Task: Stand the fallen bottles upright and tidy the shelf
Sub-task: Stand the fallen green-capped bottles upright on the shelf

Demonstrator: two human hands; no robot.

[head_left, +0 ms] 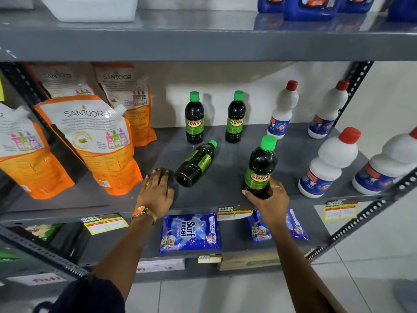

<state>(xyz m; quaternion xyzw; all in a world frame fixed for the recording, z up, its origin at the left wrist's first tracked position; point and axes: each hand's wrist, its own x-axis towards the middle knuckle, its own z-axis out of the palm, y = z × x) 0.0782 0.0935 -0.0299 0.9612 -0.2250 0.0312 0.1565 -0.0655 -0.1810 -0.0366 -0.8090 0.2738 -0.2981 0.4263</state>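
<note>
Fingers (274, 188) around upright bottle (260, 168) (base)

Shelf (225, 195): grey painted metal, smooth, faintly reflective; perforated steel uprights (358, 77). Dark bottles (259, 170): glossy clear plastic, green matt caps, shiny labels. White bottles (327, 163), right: matt plastic, red caps. Orange pouches (101, 143), left: glossy film. Blue sachets (189, 233) below: crinkled shiny film. Price tags (106, 223): paper. Floor (225, 297): glossy tile.
</note>
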